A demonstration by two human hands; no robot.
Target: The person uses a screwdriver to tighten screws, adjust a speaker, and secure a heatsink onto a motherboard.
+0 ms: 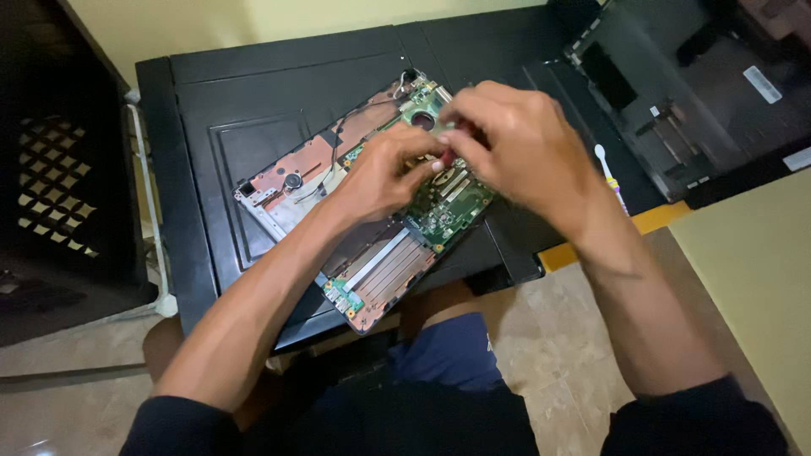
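opened laptop chassis (pixel 355 228), green circuit board (pixel 448 211) exposed

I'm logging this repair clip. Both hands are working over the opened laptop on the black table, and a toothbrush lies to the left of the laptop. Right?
Not quite. In the head view the toothbrush lies right of the opened laptop, not left. Both hands, left hand and right hand, are over it on the black table.

dim, soft indoor light
faint sheen on the black table (pixel 253 76); fingers slightly motion-blurred, left edge falls into shadow.

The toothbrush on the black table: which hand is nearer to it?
Right. The right hand works over the opened laptop, just left of the toothbrush; the left hand lies farther left, beyond it.
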